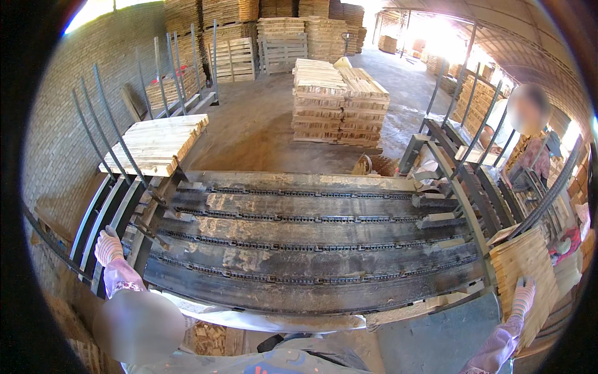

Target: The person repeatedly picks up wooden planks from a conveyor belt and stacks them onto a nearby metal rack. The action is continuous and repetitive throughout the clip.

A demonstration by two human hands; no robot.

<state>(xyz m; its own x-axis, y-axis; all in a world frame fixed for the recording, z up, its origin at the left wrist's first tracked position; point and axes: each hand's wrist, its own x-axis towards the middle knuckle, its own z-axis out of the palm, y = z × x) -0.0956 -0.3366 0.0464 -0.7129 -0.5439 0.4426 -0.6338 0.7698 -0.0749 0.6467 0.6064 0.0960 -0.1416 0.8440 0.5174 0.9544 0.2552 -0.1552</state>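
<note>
My left hand point(109, 247), in a striped glove with grey fingertips, is at the dark metal rails point(99, 219) on the left. How its fingers are bent is too small to make out, and nothing shows in it. Far to the right, my right hand point(524, 296), in a matching glove, lies on the flat face of pale wooden boards point(520, 265), fingers stretched out. Between my arms runs a chain conveyor point(317, 246) with several dark chains crossing worn slats. No boards lie on the chains.
Pale planks point(163, 140) rest beyond the left rails, among upright metal rods point(112, 118). Across the conveyor stands a stacked wood pile point(339, 109). A co-worker point(529, 134) is at the right, behind metal framing point(458, 181). Wood scraps point(208, 340) lie below the near edge.
</note>
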